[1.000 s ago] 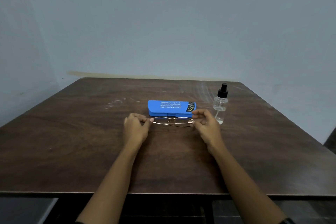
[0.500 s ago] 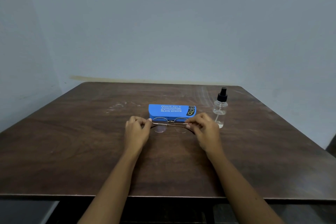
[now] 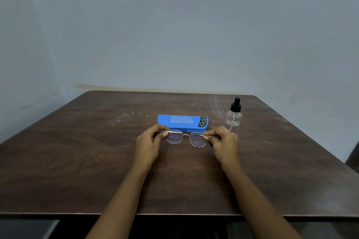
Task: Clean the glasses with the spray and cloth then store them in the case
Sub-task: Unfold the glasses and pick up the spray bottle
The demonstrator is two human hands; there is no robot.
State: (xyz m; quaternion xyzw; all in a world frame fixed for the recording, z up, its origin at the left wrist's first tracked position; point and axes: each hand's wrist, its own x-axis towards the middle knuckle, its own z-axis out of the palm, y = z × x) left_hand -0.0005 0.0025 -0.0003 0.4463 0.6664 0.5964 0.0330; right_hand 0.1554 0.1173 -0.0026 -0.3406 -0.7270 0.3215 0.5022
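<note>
Glasses (image 3: pixel 186 138): thin metal frame, gold-to-copper tone, two round clear lenses joined by a slim bridge; lenses faintly tinted against the wood. Held above the worktop (image 3: pixel 77 161), just near of the case, lenses hanging downward from the top bar and facing the camera.

Left hand (image 3: pixel 148 146): grip pinched on the left end of the frame, thumb and forefinger closed on the hinge area. Right hand (image 3: pixel 225 146): grip pinched likewise on the right end. Both forearms bare, reaching in from the near edge.

Case (image 3: pixel 182 121): bright blue, hard, matte plastic, long rectangular box with rounded corners, lid down, lying flat across the middle of the worktop, just far of the glasses. Pale printing on the lid in several lines; top line reads roughly "Bhavik Eye +", smaller lines too fine to read with certainty. Dark patch with a yellow looped emblem at the right end.

Spray bottle (image 3: pixel 234 117): clear plastic cylinder, rounded shoulders, black pump cap, standing upright right of the case, just beyond the right hand. Dip tube visible inside.

Worktop: dark brown wood grain, dull finish, pale scuffs and scratches toward the far side. Wall (image 3: pixel 174 25) behind: plain, bluish-grey.
</note>
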